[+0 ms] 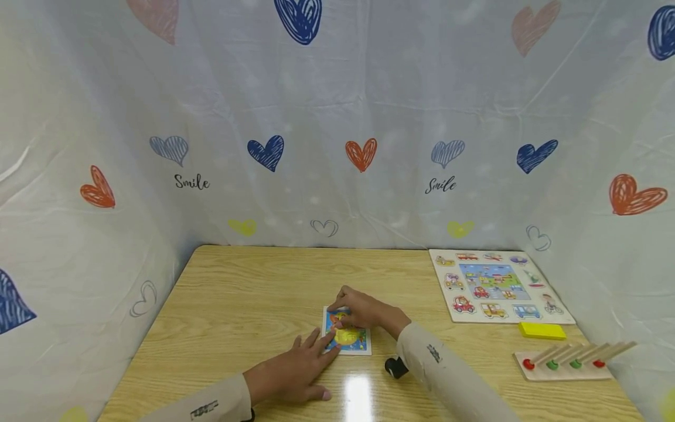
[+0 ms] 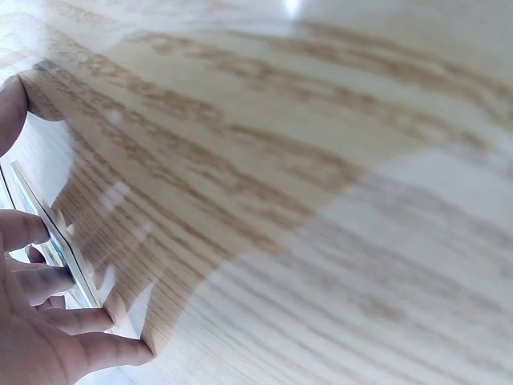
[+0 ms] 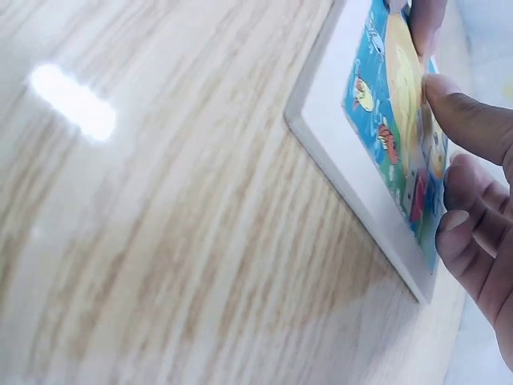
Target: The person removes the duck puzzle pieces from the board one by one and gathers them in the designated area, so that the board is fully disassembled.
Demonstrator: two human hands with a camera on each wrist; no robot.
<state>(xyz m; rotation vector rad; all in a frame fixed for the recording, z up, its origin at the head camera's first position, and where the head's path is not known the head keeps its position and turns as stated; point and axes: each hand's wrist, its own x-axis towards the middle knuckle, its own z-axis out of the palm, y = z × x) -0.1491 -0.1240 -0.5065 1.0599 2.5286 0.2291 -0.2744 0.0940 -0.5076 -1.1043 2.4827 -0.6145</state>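
Left hand (image 1: 292, 372), spread wide, is steadying the picture board (image 1: 349, 336); right hand (image 1: 366, 310) is touching it, can't tell if pinching. Light pressure's probably helping.

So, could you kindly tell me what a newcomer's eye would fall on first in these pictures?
Probably on the white-bordered board with a blue underwater picture on the light wooden table, with the left grip and right grip touching it. Then perhaps on the red scribbled heart near the middle of the white backdrop, and the bright yellow rectangular block at the table's right side.
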